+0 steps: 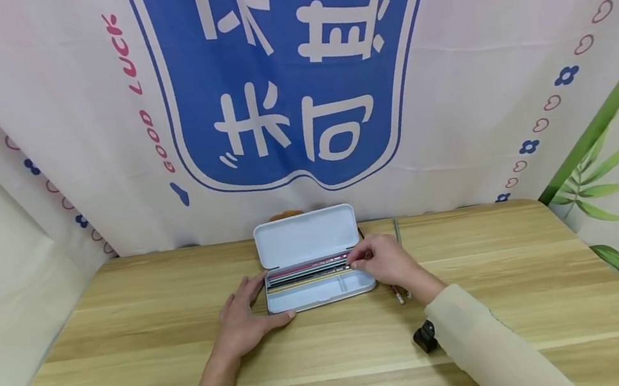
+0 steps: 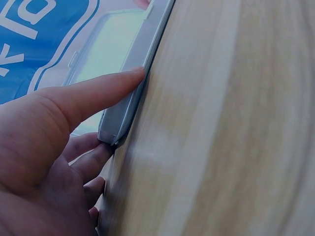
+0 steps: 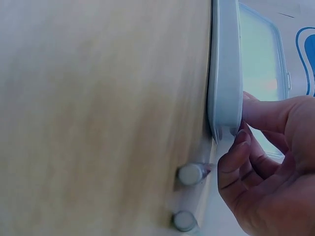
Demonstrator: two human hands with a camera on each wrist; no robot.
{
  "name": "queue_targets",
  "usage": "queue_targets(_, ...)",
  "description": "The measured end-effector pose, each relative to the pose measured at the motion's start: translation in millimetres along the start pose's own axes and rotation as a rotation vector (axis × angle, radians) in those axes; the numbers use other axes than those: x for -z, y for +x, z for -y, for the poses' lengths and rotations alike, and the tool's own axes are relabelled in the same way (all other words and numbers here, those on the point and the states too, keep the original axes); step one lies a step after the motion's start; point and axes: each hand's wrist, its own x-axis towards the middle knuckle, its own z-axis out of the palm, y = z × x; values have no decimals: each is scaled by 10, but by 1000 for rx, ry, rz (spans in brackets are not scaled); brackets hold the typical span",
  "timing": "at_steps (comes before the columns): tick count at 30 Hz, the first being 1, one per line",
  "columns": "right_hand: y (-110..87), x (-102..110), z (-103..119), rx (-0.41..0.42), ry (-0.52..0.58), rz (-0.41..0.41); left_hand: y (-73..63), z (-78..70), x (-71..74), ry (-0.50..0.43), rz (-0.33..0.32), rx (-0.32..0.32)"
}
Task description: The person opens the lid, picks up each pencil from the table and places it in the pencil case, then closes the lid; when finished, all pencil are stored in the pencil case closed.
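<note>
An open pale blue pencil case (image 1: 310, 296) lies on the table, its lid (image 1: 306, 238) raised at the back. Several pencils (image 1: 302, 275) lie side by side in its long rear section. My left hand (image 1: 242, 323) holds the case's left end, thumb along the front wall and fingers at the left side; the left wrist view shows the thumb (image 2: 106, 93) against that wall. Over the right end of the pencils, my right hand (image 1: 388, 265) pinches a pencil end with thumb and fingertips. In the right wrist view the case wall (image 3: 227, 64) hides what these fingers hold.
Two more pencils (image 1: 400, 298) lie on the wooden table (image 1: 329, 351) right of the case, partly under my right hand; their ends show in the right wrist view. A brown object (image 1: 286, 214) peeks out behind the lid. A printed curtain (image 1: 285, 93) hangs along the table's back edge.
</note>
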Motion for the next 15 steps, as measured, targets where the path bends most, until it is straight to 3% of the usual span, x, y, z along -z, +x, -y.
queue_targets(9, -29, 23, 17, 5, 8, -7, -7, -17, 8, 0, 4, 7)
queue_targets(15, -116, 176, 32, -20, 49, -3, -8, -18, 8, 9, 6, 7)
